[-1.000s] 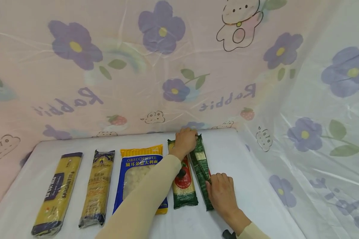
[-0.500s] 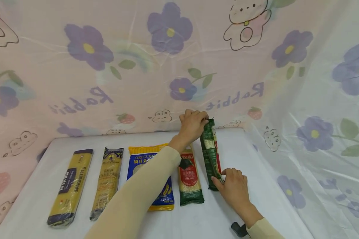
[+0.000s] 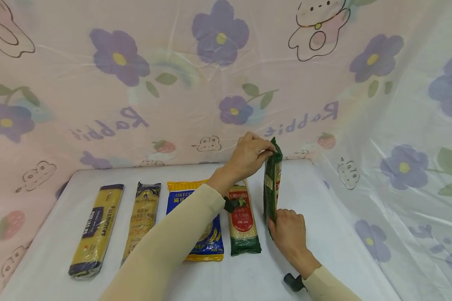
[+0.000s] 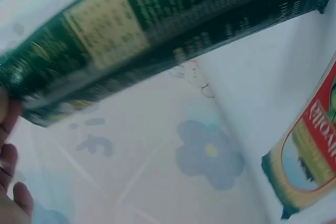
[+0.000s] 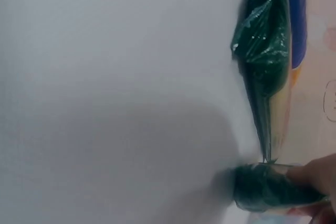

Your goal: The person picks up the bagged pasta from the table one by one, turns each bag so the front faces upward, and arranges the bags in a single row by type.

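A narrow green pasta packet (image 3: pixel 272 179) stands tilted up at the right of the row, its printed back showing in the left wrist view. My left hand (image 3: pixel 250 154) pinches its raised top end between thumb and fingers. Down at the lower end, my right hand (image 3: pixel 289 234) grips the packet; in the right wrist view that green end (image 5: pixel 262 187) is close over the white surface. Just to the left lies a red-labelled Olivoilà pasta packet (image 3: pixel 244 230), flat, partly covered by the black strap piece at my left wrist.
Left of that lie a blue and yellow orecchiette bag (image 3: pixel 211 251), partly behind my left sleeve, a clear-and-gold pasta packet (image 3: pixel 141 217) and a yellow spaghetti packet (image 3: pixel 98 230). A flower-printed curtain (image 3: pixel 165 104) rises behind the white table (image 3: pixel 324 200) and along its right side.
The green packet has been lifted from leaning near the Olivoilà packet, moved right and tipped more upright. Both hands kept hold of it; the left hand rose. The head view shifted slightly left.
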